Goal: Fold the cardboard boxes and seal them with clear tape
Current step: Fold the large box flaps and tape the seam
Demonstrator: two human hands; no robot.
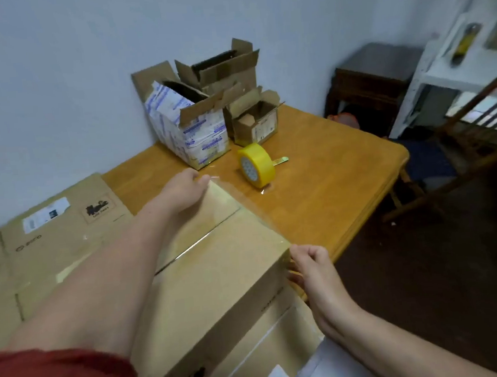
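A wooden table (330,181) stood against the wall. At its near edge sat the closed cardboard box (213,281), the largest thing on it. The box's long axis ran from the person away toward the right, and its top seam pointed the same way, roughly at the tape roll. To the left of the box lay a sheet of flattened cardboard (50,235) with a white label.

Three open boxes were crowded at the back by the wall. The white-and-blue box (188,130) and the brown box (218,67) behind it each held something dark that could not be made out. The small box (255,124) held a smaller piece of cardboard.

The yellow tape roll (255,165) stood on its rim between these boxes and the closed one, its loose end pointing right.

A strip of clear tape (243,207) ran along the closed box's far edge, crossing the seam's end. The hands were well apart, one at each end of the strip. The left hand (187,187) rested on the far corner, its fingers hidden, so its grip could not be told. The right hand (311,267) had curled fingers pinching the tape at the right corner.
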